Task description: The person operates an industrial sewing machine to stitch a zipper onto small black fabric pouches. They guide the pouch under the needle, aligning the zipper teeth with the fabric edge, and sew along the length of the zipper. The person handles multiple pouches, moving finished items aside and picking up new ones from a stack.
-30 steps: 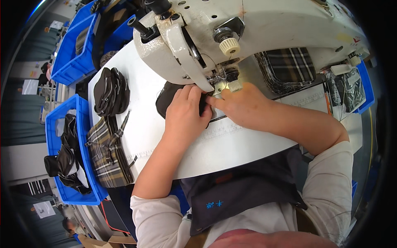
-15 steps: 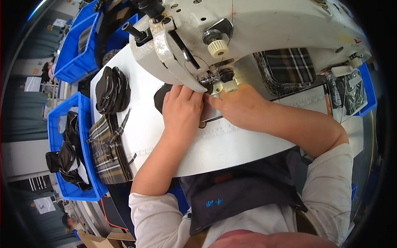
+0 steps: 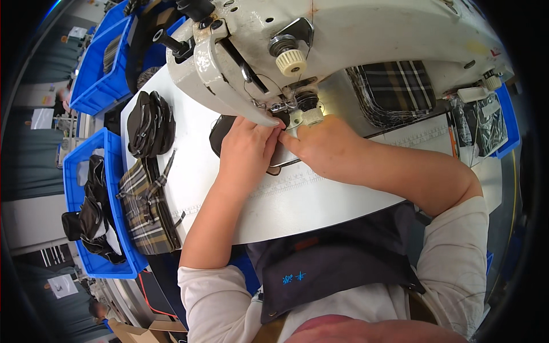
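Observation:
Under the head of a white sewing machine (image 3: 251, 86) lies a dark fabric piece (image 3: 219, 135), its rounded left end showing on the machine bed. My left hand (image 3: 243, 150) holds it down close to the presser foot, fingers together and slightly bent. From the other side my right hand (image 3: 329, 146) is closed, its index fingertip meeting the left thumb at the fabric's edge. A small brown-edged bit (image 3: 274, 170) pokes out below the left hand. Both hands hide most of the piece and the stitching spot.
On the white table (image 3: 229, 211), dark pieces (image 3: 150, 124) are piled at left, with plaid cloth (image 3: 147, 211) nearer. More plaid pieces (image 3: 394, 91) lie beneath the machine arm. Blue bins (image 3: 108, 257) flank the table at left; one with packets (image 3: 486, 123) stands at right.
The machine and table sit slightly further left in the picture. Both hands remain at the presser foot, and the brown-edged bit below the left hand shows a little more.

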Motion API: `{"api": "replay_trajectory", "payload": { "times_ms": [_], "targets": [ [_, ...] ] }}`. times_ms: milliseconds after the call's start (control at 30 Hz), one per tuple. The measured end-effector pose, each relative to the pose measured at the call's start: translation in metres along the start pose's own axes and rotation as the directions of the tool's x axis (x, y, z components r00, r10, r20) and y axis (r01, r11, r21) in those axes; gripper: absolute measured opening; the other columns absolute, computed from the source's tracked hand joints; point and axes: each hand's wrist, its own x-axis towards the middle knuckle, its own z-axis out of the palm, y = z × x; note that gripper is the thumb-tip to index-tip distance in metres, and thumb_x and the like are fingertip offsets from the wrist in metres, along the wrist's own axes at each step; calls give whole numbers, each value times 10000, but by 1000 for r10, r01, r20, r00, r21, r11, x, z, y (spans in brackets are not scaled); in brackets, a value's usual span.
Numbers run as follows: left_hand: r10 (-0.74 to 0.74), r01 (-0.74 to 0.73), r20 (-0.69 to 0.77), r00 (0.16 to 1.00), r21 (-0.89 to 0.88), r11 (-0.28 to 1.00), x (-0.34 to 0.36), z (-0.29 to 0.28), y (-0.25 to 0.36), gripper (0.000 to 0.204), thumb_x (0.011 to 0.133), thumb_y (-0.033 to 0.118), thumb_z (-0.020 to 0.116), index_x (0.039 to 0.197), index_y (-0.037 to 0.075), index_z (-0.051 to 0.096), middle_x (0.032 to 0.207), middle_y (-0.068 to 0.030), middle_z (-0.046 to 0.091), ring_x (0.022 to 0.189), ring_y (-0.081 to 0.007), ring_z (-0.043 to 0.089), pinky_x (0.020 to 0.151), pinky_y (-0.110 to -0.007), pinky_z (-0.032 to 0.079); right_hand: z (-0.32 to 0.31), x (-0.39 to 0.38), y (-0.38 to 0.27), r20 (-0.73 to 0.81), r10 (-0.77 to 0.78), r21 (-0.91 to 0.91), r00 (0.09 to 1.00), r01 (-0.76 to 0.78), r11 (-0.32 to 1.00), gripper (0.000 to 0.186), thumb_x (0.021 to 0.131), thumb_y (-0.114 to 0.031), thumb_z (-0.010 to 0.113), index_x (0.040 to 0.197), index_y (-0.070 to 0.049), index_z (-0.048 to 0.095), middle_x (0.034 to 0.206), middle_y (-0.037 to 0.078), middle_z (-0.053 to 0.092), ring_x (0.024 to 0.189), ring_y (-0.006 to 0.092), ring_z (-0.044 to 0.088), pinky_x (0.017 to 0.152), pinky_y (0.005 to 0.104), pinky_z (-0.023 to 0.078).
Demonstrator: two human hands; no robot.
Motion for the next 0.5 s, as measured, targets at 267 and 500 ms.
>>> {"api": "replay_trajectory", "payload": {
  "times_ms": [267, 500],
  "targets": [
    [4, -4, 15, 1000, 35, 999, -5, -1, 6, 242, 789, 24, 729, 1024, 82, 732, 1023, -51, 708, 881, -287, 696, 779, -381, 574, 4, -1, 1, 52, 43, -43, 998, -40, 998, 492, 806, -113, 705, 1289, -18, 691, 799, 83, 681, 668, 208, 688, 553, 344, 520],
    [-44, 49, -56, 997, 90, 995, -3, 11, 4, 213, 778, 2, 723, 971, 93, 736, 949, -49, 720, 783, -292, 698, 720, -383, 575, 1, -1, -1, -1, 17, -79, 1000, -17, 997, 443, 816, -108, 687, 1246, -4, 700, 767, 78, 683, 663, 219, 697, 554, 353, 526]
  ]
}}
